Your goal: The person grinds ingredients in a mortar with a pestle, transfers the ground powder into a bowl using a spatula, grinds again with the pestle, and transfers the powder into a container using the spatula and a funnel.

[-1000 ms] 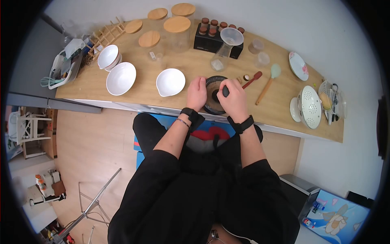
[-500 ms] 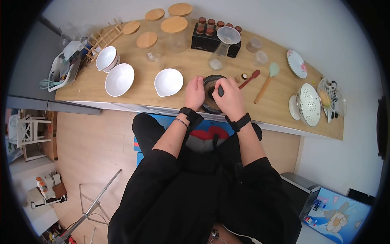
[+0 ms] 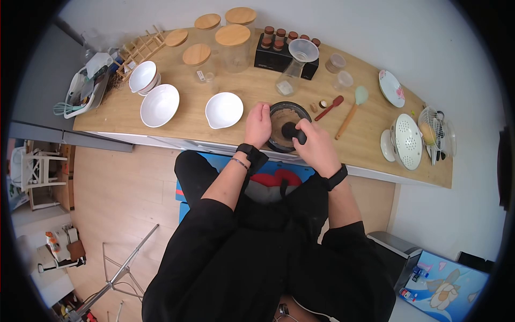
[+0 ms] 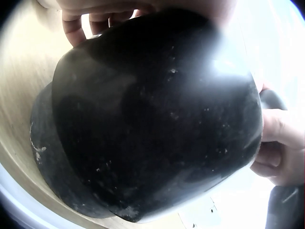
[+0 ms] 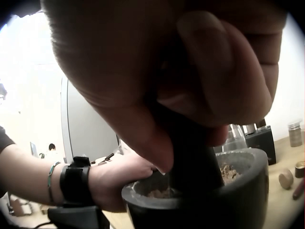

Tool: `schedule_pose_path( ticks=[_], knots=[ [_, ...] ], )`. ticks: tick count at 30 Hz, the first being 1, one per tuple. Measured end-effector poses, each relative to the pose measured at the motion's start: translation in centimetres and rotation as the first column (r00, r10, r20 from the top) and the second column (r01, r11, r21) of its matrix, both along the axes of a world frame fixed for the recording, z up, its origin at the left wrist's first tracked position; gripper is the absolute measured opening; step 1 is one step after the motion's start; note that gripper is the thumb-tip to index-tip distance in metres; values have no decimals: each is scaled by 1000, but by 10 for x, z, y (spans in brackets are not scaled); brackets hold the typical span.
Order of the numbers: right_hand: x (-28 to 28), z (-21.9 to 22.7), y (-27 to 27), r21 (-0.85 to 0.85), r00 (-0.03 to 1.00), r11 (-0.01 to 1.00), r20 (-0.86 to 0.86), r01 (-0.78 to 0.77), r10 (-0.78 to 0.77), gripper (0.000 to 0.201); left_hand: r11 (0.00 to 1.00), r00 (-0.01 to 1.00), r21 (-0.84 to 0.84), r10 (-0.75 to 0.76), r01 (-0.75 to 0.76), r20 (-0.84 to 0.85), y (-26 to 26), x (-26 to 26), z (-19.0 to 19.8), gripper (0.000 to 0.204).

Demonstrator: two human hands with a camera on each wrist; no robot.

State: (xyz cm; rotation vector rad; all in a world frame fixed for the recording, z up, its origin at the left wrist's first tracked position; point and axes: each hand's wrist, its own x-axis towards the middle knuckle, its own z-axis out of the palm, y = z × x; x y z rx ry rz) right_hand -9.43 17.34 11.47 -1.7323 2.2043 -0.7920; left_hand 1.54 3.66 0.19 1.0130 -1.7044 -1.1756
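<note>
A dark stone mortar stands near the counter's front edge with brown ground powder inside. My right hand grips a black pestle, whose thick end is down in the powder and whose handle leans toward the right. In the right wrist view the fingers wrap the pestle just above the mortar's rim. At the left side of the mortar my left hand holds its wall and rim. The left wrist view is mostly filled by the mortar's dark outer wall, with curled fingers along its top.
White bowls stand to the left. Behind are wooden-lidded jars, a black spice rack and a glass flask with a funnel. A red spatula, a green spoon and a white colander lie rightward.
My right hand has moved right and toward me, tilting the pestle handle that way, so more powder shows. The left hand has stayed at the mortar's left side.
</note>
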Motion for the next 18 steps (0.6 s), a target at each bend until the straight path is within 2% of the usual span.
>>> schedule_pose_path(
  ticks=[5,10,16,18],
  knots=[
    [2,20,-13,-117,996,990,-50,73,-79,24,1000,1000,22,5,-5,-6,1,-1,-1,32],
    [6,-14,-28,-1,996,998,-62,63,-63,27,999,1000,38,-1,2,-9,0,-1,-2,31],
    [-5,-9,-13,54,999,998,-18,32,-31,26,999,1000,45,-2,3,-14,0,0,-1,31],
    [-3,10,-12,32,998,998,-18,53,-52,26,999,1000,44,-1,1,-10,0,0,-1,31]
  ],
)
